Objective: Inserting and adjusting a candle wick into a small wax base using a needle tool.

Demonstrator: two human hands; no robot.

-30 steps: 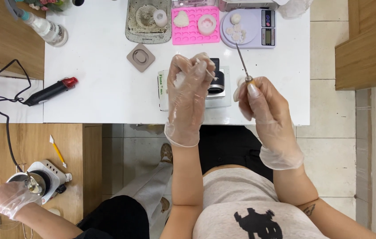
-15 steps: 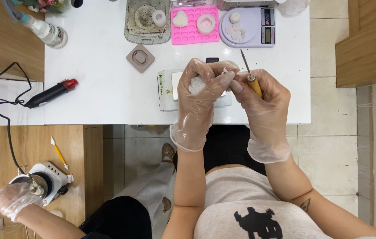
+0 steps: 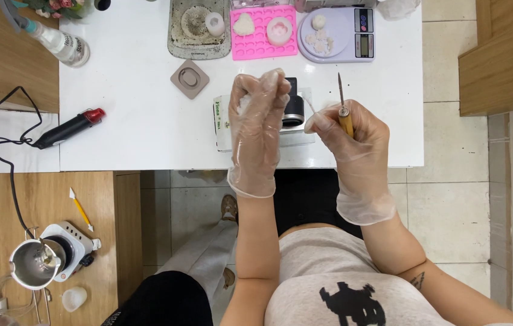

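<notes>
left hand (image 3: 256, 115), in a thin clear glove, grip closed w/ fingertips pinched round a small white lump (image 3: 245, 102), held up just above the near edge of the white surface (image 3: 135, 139). right hand (image 3: 353, 145), also gloved, grip closed on a pointed tool (image 3: 343, 105) w/ yellow handle and thin metal tip aimed far, away from the body. a fine pale strand seems to run from the right fingers toward the left hand, too thin to be sure.

handling, as a guess: the lump looks light and soft, prob. waxy or crumbly, so it'd dent or break under a hard squeeze; best taken by its sides w/ fingertips, as now. gloves look slippery. the tool is stiff and light w/ a sharp tip; hold is on the handle, well back from the point.

under the hands: a white box (image 3: 223, 121) w/ a dark, silver-rimmed round object (image 3: 294, 108) on it. farther: brown square dish (image 3: 190, 78), grey tray (image 3: 199, 30) w/ a white piece, pink mould (image 3: 262, 33) w/ two white shapes, lilac kitchen scale (image 3: 335, 33) w/ small white bits on its plate. left on the surface: black heat tool w/ red tip (image 3: 69, 128), cord trailing off left; clear spray bottle (image 3: 57, 42) far left.

room: tiled floor, wood cabinets both sides. near left a low wooden top w/ a small hotplate (image 3: 69, 241), metal pot (image 3: 33, 262) and a yellow pencil-like tool (image 3: 80, 208).
</notes>
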